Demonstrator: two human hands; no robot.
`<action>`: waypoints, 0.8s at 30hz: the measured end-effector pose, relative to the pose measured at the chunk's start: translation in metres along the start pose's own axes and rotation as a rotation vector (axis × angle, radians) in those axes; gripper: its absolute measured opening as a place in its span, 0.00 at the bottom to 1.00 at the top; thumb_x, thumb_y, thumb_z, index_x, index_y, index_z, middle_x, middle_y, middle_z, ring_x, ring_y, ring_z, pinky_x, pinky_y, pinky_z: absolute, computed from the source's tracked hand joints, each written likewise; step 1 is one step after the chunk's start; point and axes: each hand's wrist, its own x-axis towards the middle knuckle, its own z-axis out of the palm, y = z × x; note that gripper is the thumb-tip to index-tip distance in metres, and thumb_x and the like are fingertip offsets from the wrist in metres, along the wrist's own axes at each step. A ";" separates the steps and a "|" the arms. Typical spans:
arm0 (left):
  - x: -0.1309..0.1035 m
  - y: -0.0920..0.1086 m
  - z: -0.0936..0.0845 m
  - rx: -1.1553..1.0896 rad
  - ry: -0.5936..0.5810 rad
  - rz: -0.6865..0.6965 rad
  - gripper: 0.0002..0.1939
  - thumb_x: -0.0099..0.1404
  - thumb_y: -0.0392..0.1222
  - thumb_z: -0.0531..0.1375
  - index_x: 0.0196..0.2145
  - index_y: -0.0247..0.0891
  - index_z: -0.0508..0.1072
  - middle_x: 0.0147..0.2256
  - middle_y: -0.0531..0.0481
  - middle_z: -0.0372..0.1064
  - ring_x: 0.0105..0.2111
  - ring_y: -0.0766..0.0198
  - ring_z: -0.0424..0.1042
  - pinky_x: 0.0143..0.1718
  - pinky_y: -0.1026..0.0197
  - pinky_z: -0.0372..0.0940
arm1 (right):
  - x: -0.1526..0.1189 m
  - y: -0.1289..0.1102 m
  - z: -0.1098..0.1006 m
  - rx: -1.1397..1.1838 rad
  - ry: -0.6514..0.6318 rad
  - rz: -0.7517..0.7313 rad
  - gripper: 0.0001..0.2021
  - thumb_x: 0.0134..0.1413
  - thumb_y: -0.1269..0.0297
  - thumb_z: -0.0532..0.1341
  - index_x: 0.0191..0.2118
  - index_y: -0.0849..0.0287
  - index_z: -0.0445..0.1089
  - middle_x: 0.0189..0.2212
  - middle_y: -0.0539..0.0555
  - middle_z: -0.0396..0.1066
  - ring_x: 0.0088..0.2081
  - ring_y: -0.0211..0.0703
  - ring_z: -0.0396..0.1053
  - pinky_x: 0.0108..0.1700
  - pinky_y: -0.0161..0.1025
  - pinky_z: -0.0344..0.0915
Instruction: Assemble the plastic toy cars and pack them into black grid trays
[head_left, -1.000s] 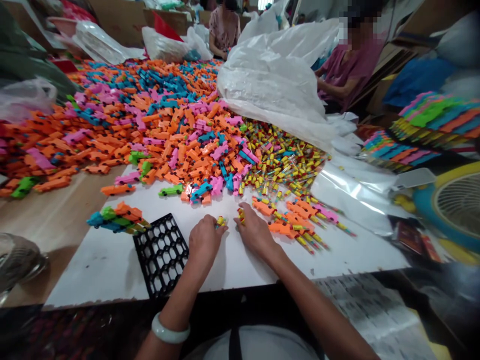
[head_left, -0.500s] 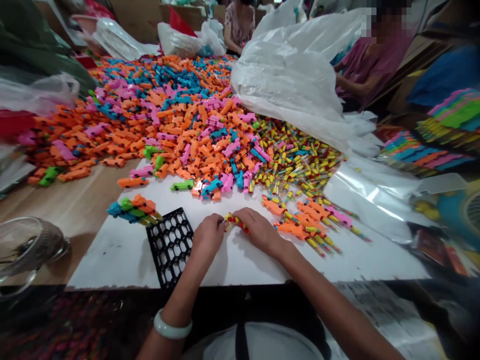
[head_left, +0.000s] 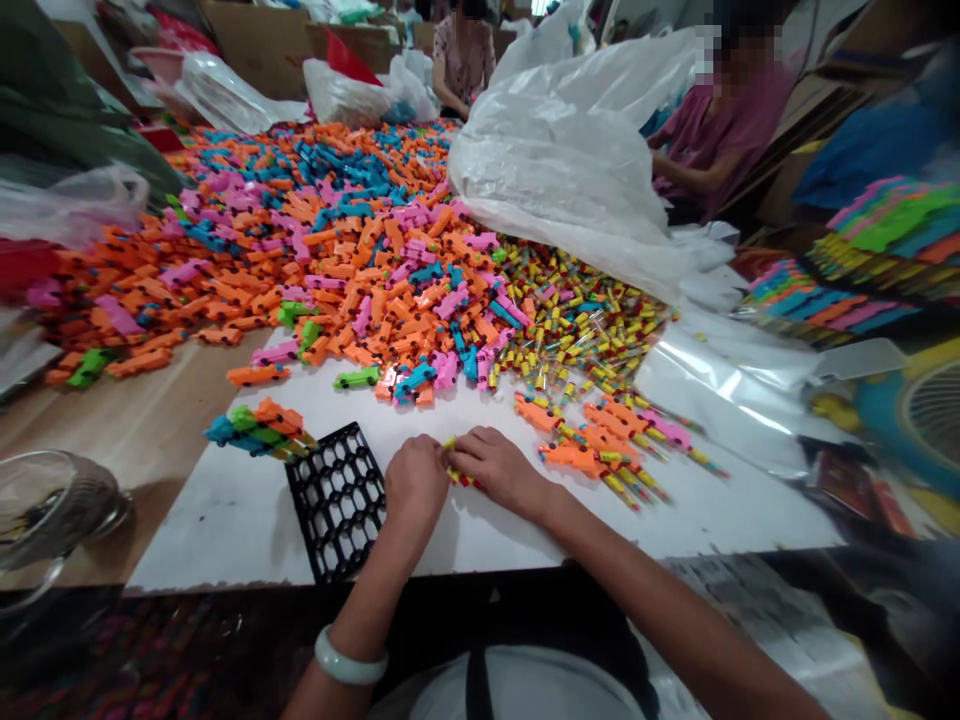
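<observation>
Over the white board, my left hand and my right hand meet, fingers closed. Small yellow-and-red tubes show between and under the fingertips; how many there are is hidden. Left of my left hand lies a black plastic grid tray with hexagonal holes. Blue, green and orange toy cars on tubes stand in its far left corner. To the right of my right hand, several orange toy cars and a pink one lie with tubes fixed to them.
A large heap of toy cars covers the far side, beside a pile of yellow tubes and a big plastic bag. A glass mug stands left, a fan right. Two people sit across the table.
My fingers have drawn closer around the tubes, covering more of them. The whole view has shifted slightly, so things appear a little further left and lower.
</observation>
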 end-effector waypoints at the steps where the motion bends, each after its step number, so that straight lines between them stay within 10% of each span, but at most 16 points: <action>1: -0.001 0.000 0.001 -0.010 0.022 -0.016 0.16 0.68 0.38 0.47 0.41 0.31 0.73 0.42 0.33 0.72 0.43 0.49 0.72 0.41 0.54 0.60 | -0.004 -0.004 0.000 0.003 -0.011 -0.019 0.11 0.67 0.67 0.51 0.42 0.59 0.70 0.37 0.56 0.69 0.41 0.44 0.61 0.42 0.40 0.58; 8: 0.000 -0.016 -0.001 -0.308 0.081 -0.028 0.12 0.67 0.40 0.50 0.39 0.37 0.72 0.36 0.44 0.74 0.37 0.56 0.74 0.39 0.57 0.63 | -0.024 -0.021 0.002 0.194 0.048 0.215 0.08 0.64 0.69 0.52 0.43 0.61 0.68 0.37 0.59 0.70 0.39 0.47 0.65 0.42 0.44 0.62; 14: -0.015 -0.014 0.011 -0.641 0.081 0.020 0.11 0.63 0.44 0.52 0.40 0.38 0.68 0.36 0.49 0.73 0.32 0.63 0.75 0.36 0.61 0.68 | -0.011 -0.027 -0.008 1.007 0.447 0.906 0.13 0.59 0.56 0.59 0.47 0.54 0.63 0.28 0.48 0.72 0.29 0.39 0.71 0.35 0.37 0.67; 24: -0.038 0.005 0.017 -1.127 -0.058 0.116 0.09 0.58 0.44 0.59 0.34 0.37 0.73 0.26 0.54 0.70 0.27 0.67 0.66 0.34 0.64 0.63 | 0.012 -0.032 -0.007 1.628 0.575 1.002 0.15 0.37 0.60 0.73 0.29 0.62 0.71 0.18 0.46 0.67 0.18 0.31 0.61 0.21 0.31 0.57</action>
